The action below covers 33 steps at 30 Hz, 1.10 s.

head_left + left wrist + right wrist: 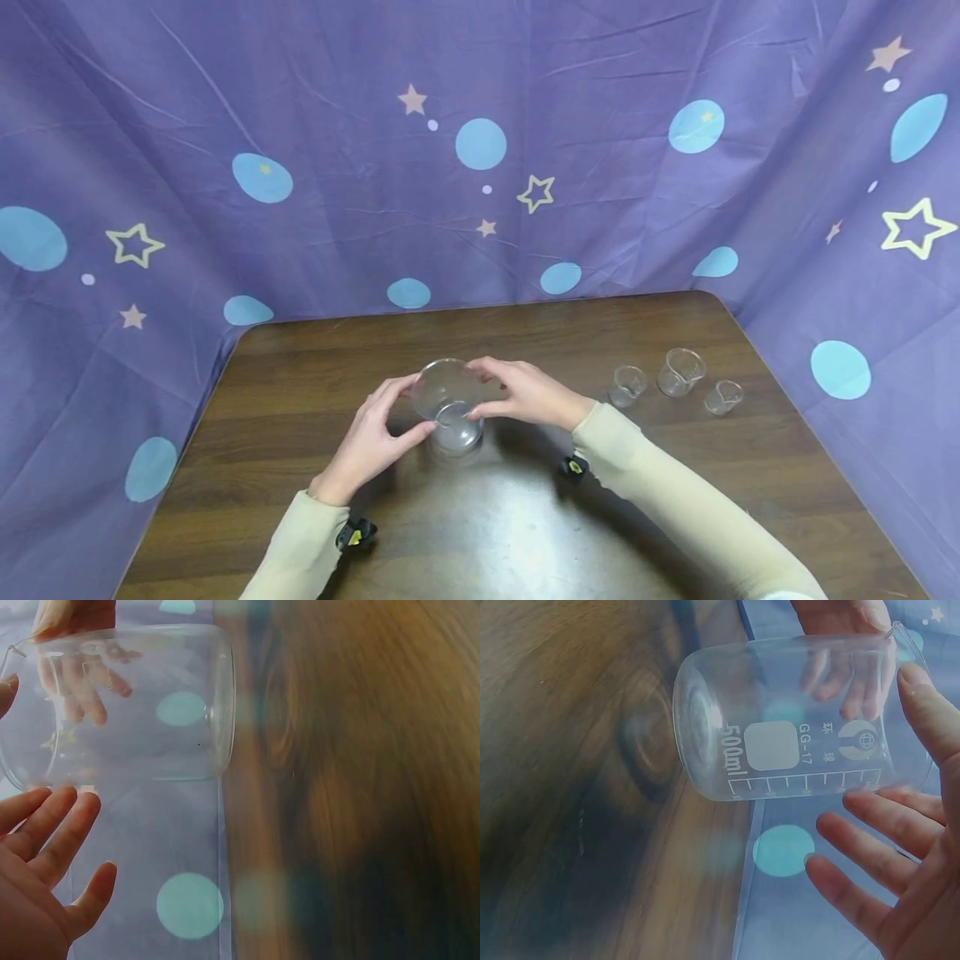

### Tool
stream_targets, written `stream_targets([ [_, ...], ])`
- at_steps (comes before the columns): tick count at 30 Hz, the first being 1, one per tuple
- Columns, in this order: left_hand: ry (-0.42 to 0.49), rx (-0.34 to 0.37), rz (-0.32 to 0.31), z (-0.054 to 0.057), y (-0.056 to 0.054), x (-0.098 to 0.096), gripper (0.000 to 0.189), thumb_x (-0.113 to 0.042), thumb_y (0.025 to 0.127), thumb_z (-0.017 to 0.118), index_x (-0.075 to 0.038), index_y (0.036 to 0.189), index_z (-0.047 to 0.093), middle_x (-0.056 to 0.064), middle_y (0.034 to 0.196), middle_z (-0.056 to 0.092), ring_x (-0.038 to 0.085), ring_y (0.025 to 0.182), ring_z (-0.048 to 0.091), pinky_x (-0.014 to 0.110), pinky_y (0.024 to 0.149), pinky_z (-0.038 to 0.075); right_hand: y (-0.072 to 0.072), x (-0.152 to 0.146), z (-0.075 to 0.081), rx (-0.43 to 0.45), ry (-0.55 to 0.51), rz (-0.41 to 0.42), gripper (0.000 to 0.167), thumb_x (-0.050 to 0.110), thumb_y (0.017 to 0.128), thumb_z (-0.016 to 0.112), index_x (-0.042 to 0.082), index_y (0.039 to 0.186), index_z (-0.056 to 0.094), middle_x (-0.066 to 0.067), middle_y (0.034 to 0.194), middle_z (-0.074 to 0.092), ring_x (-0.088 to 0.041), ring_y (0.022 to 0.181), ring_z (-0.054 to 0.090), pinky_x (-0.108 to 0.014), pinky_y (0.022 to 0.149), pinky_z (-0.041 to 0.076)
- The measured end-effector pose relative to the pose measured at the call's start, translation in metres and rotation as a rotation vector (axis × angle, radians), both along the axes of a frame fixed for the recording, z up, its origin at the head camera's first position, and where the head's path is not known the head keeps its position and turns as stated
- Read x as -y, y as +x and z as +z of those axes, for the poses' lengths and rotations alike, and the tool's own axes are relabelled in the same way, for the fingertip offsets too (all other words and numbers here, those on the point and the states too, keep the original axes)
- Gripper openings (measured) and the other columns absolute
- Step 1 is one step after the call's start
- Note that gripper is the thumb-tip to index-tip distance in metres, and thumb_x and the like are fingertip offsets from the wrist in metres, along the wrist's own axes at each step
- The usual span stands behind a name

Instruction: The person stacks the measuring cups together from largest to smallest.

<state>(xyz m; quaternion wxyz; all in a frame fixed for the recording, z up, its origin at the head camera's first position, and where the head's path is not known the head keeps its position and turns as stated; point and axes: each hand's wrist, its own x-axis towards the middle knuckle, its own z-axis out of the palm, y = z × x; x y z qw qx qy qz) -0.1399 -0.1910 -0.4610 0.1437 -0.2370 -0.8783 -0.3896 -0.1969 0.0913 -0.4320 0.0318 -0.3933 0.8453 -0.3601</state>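
A large clear glass beaker (448, 390) stands upright between both hands, its base close over the wooden table. In the right wrist view the beaker (772, 746) shows white print reading 500ml and a row of scale marks. My left hand (372, 433) grips its left side near the rim, with thumb in front and fingers behind. Opposite it, my right hand (531, 393) holds the right side near the rim between thumb and fingers. The left wrist view shows the beaker's (150, 742) plain side and the spout at its rim.
Three smaller glass beakers stand at the table's right: a small one (627, 387), a mid-sized one (680, 373) and another small one (724, 398). Purple curtain (360, 175) with stars and blue dots surrounds the back and sides. Bright glare lies on the table (517, 533) in front.
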Motion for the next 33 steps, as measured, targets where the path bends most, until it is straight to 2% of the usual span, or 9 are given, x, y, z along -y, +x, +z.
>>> stream_targets([
  [5, 0.009, -0.018, -0.021, -0.003, -0.006, -0.012, 0.07, -0.024, 0.081, 0.091, -0.009, 0.141, 0.059, 0.004, 0.127, 0.066, 0.024, 0.115, 0.063, 0.055, 0.1, 0.048, 0.002, -0.014, -0.003, 0.053, -0.042, 0.008, 0.065, 0.034, 0.09, 0.083, 0.006, 0.142, 0.056, -0.011, 0.139, 0.066, -0.027, 0.121, 0.066, -0.046, 0.096, 0.059],
  [9, 0.025, -0.036, -0.034, -0.007, -0.01, -0.021, 0.07, -0.024, 0.079, 0.092, -0.008, 0.139, 0.06, 0.005, 0.124, 0.067, 0.023, 0.113, 0.063, 0.055, 0.099, 0.047, 0.003, -0.023, -0.004, 0.059, -0.053, 0.0, 0.065, 0.034, 0.09, 0.084, 0.006, 0.142, 0.055, -0.01, 0.14, 0.066, -0.027, 0.121, 0.066, -0.043, 0.095, 0.059],
  [14, 0.075, -0.007, -0.064, -0.011, -0.012, -0.029, 0.069, -0.023, 0.078, 0.093, -0.008, 0.137, 0.061, 0.005, 0.124, 0.067, 0.023, 0.114, 0.064, 0.054, 0.101, 0.051, 0.005, -0.031, -0.007, 0.065, -0.033, -0.014, 0.066, 0.034, 0.09, 0.083, 0.006, 0.143, 0.055, -0.01, 0.141, 0.065, -0.027, 0.124, 0.064, -0.04, 0.096, 0.059],
  [23, 0.106, 0.032, -0.085, -0.015, -0.015, -0.04, 0.073, -0.022, 0.075, 0.095, -0.011, 0.139, 0.061, 0.003, 0.131, 0.066, 0.024, 0.122, 0.06, 0.052, 0.105, 0.048, 0.007, -0.043, -0.014, 0.051, -0.06, -0.013, 0.064, 0.03, 0.088, 0.085, 0.006, 0.14, 0.056, -0.011, 0.139, 0.066, -0.026, 0.121, 0.065, -0.048, 0.095, 0.059],
  [28, 0.13, 0.114, -0.12, -0.017, -0.017, -0.044, 0.076, -0.022, 0.076, 0.095, -0.012, 0.143, 0.06, 0.008, 0.142, 0.062, 0.028, 0.133, 0.055, 0.057, 0.112, 0.042, 0.008, -0.047, -0.017, 0.058, -0.069, -0.003, 0.064, 0.029, 0.088, 0.084, 0.006, 0.141, 0.056, -0.01, 0.14, 0.065, -0.022, 0.125, 0.063, -0.045, 0.097, 0.057],
  [33, 0.134, 0.207, -0.18, -0.019, -0.018, -0.047, 0.077, -0.023, 0.08, 0.091, -0.015, 0.149, 0.057, 0.015, 0.158, 0.048, 0.038, 0.147, 0.041, 0.066, 0.116, 0.033, 0.012, -0.05, -0.017, 0.077, -0.07, -0.003, 0.065, 0.028, 0.089, 0.084, 0.004, 0.142, 0.055, -0.011, 0.142, 0.064, -0.025, 0.127, 0.062, -0.045, 0.099, 0.057],
])
